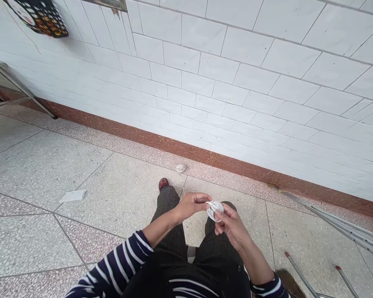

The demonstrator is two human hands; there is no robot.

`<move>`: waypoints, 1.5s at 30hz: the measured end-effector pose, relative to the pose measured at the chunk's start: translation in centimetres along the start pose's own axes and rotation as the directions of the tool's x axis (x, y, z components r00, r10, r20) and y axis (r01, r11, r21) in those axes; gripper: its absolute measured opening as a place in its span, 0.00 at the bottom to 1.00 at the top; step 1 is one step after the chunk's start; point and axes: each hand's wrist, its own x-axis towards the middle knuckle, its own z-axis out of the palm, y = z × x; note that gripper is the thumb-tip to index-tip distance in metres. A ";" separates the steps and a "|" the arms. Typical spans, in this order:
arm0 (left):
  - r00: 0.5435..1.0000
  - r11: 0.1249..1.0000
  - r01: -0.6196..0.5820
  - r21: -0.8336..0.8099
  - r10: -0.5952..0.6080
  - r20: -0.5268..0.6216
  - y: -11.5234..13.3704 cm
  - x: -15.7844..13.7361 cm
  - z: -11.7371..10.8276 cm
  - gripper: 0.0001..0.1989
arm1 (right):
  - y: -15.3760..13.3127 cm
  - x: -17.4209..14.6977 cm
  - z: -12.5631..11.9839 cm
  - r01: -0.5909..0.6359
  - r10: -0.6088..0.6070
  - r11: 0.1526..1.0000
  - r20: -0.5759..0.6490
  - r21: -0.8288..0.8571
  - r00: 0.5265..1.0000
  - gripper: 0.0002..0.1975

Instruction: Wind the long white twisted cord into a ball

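Note:
Above my lap, my left hand (192,207) pinches the left side of a small wound bundle of white cord (215,210) with dark lines in it. The fingers and thumb of my right hand (231,225) close on the same bundle from the right. Part of it is hidden behind the fingertips. On the floor near the wall lies a small round white ball with dark marks (180,168). A thin pale line shows on the floor near my left knee; I cannot tell whether it joins the bundle.
A flat white piece (73,195) lies on the floor to the left. At far left stands a metal-legged table (27,91). A patterned dark bag (46,18) hangs on the tiled wall. An aluminium ladder (338,225) and metal legs with red tips (301,275) are at right.

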 end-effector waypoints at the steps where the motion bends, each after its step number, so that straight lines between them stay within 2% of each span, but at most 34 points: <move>1: 1.000 1.000 -0.009 -0.004 0.009 -0.015 -0.1 0.0 0.1 0.22 | 0.1 0.2 0.0 0.018 -0.018 1.000 -0.044 -0.014 0.999 0.15; 6: 0.995 0.999 -0.005 -0.039 0.002 -0.098 -0.4 -0.2 0.4 0.22 | 0.8 0.6 -0.1 0.134 -0.155 0.985 -0.224 -0.104 0.962 0.20; 10: 0.985 0.991 0.080 -0.103 -0.094 -0.145 -1.1 -0.2 0.4 0.27 | 1.1 0.6 -0.3 0.169 -0.203 0.975 -0.274 -0.141 0.940 0.23; 13: 0.992 0.988 0.105 -0.112 -0.113 -0.061 -1.6 -0.4 0.0 0.28 | 1.0 0.9 -0.7 0.156 -0.186 0.980 -0.299 -0.122 0.936 0.22; 16: 0.998 0.994 0.011 0.112 -0.018 0.068 -1.6 -1.2 -0.8 0.22 | 0.8 1.5 -1.5 0.148 -0.171 0.985 -0.341 -0.093 0.924 0.22; 19: 0.995 0.885 -0.058 0.462 0.011 0.104 -0.4 -2.4 -1.9 0.17 | 0.8 2.2 -2.3 0.152 -0.175 0.984 -0.376 -0.089 0.910 0.23; 21: 0.993 0.753 -0.118 0.647 0.077 0.091 1.0 -2.7 -2.4 0.18 | 1.1 2.3 -2.4 0.150 -0.177 0.983 -0.367 -0.101 0.913 0.23; 23: 0.977 0.627 -0.203 0.752 0.184 0.110 2.6 -2.4 -2.8 0.18 | 1.3 2.2 -2.0 0.142 -0.173 0.983 -0.329 -0.115 0.928 0.21; 25: 0.955 0.551 -0.265 0.791 0.264 0.137 3.9 -1.3 -3.0 0.18 | 1.5 1.8 -1.3 0.137 -0.165 0.983 -0.275 -0.118 0.947 0.19; 28: 0.953 0.588 -0.259 0.766 0.282 0.105 4.0 0.6 -3.0 0.17 | 1.3 1.0 -0.2 0.146 -0.164 0.984 -0.205 -0.099 0.965 0.18; 32: 0.980 0.682 -0.181 0.709 0.187 0.070 0.3 1.6 -1.4 0.15 | 0.7 1.0 0.2 0.183 -0.192 0.981 -0.212 -0.064 0.958 0.21; 35: 0.985 0.667 -0.172 0.724 0.117 0.126 -3.2 0.6 0.3 0.12 | 0.6 2.2 -0.4 0.245 -0.261 0.965 -0.271 -0.094 0.927 0.21; 37: 0.979 0.612 -0.203 0.765 0.117 0.166 -4.5 -0.4 1.0 0.13 | 0.7 3.2 -1.1 0.275 -0.313 0.948 -0.307 -0.161 0.899 0.20; 40: 0.962 0.479 -0.268 0.836 0.177 0.208 -4.2 -1.3 0.7 0.17 | 1.6 4.1 -2.0 0.272 -0.357 0.918 -0.300 -0.290 0.885 0.14; 43: 0.936 0.334 -0.325 0.885 0.250 0.250 -2.3 -1.2 -0.4 0.16 | 2.7 3.8 -2.0 0.238 -0.327 0.905 -0.216 -0.353 0.920 0.07; 45: 0.918 0.257 -0.349 0.901 0.287 0.274 -1.1 -0.9 -1.1 0.15 | 3.4 3.1 -1.6 0.203 -0.266 0.918 -0.150 -0.341 0.952 0.07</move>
